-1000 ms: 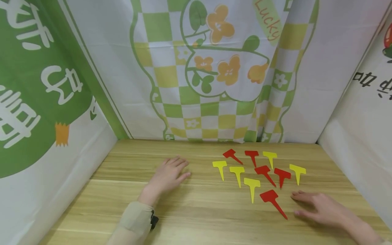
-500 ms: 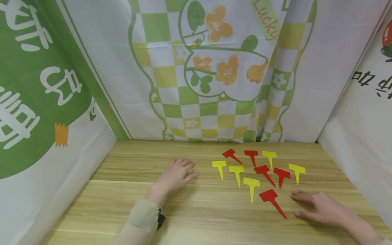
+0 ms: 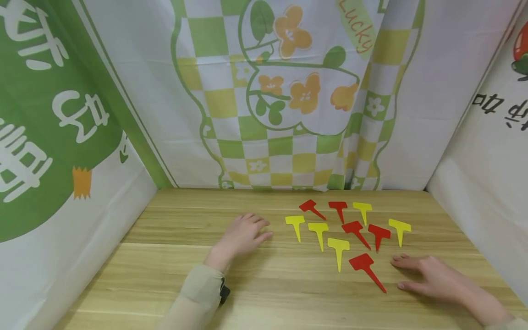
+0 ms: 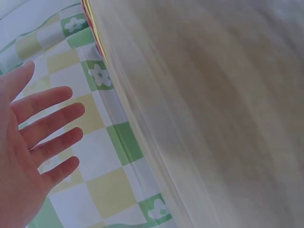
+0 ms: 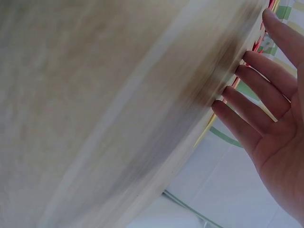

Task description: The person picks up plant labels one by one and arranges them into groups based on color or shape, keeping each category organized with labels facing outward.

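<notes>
Several flat T-shaped plant labels, some red and some yellow, lie spread on the wooden table [image 3: 264, 293], right of its middle. My left hand [image 3: 244, 234] is held over the table to the left of them, nearest a yellow plant label [image 3: 294, 222]; its fingers are spread and empty in the left wrist view. My right hand [image 3: 433, 278] is low at the right, fingertips at the table surface, beside the large red plant label [image 3: 363, 263]. In the right wrist view its fingers [image 5: 242, 118] are extended and hold nothing.
A checked curtain [image 3: 280, 149] hangs along the table's back edge. Printed cloths stand at both sides, a green and white cloth [image 3: 62, 151] on the left and a white cloth [image 3: 486, 183] on the right. A dark strap piece [image 3: 224, 294] sits at the left cuff.
My left hand has moved to the right, closer to the plant labels. My right hand and the labels have stayed in place; the view has shifted slightly.
</notes>
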Motion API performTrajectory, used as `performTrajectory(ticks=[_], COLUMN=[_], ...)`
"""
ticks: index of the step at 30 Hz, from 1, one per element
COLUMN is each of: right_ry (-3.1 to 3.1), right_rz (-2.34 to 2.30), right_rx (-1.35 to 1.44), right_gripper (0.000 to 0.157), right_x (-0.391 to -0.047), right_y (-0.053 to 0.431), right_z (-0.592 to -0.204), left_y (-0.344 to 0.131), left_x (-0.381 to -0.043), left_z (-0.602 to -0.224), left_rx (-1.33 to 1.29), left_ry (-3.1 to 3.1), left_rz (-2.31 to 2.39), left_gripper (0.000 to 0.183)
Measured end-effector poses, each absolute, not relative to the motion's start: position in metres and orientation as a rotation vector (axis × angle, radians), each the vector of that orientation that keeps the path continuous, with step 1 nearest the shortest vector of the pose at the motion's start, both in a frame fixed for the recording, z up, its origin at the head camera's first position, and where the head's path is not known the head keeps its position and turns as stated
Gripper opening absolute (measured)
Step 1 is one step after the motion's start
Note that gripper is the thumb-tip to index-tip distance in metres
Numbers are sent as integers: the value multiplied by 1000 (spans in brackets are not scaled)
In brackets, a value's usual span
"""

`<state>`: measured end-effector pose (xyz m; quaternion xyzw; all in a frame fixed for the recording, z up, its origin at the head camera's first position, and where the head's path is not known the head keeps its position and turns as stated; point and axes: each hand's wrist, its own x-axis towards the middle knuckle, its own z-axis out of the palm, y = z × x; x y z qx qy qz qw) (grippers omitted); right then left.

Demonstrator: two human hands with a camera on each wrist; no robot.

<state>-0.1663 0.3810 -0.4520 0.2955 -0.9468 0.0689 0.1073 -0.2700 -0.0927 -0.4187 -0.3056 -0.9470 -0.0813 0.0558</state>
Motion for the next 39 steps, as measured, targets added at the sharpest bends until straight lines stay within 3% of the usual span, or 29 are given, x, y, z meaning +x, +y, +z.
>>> performTrajectory(ticks=[39], right_ry=[-2760], right_rz=[201], right_rx=[899], right_gripper=[49], right_x=[-169], right_y=[381], right_z=[-452], left_y=[-44], left_x=[-281], left_z=[-431], left_rx=[-818], left_ry=[-2917], left_rz=[-431], left_gripper=[31])
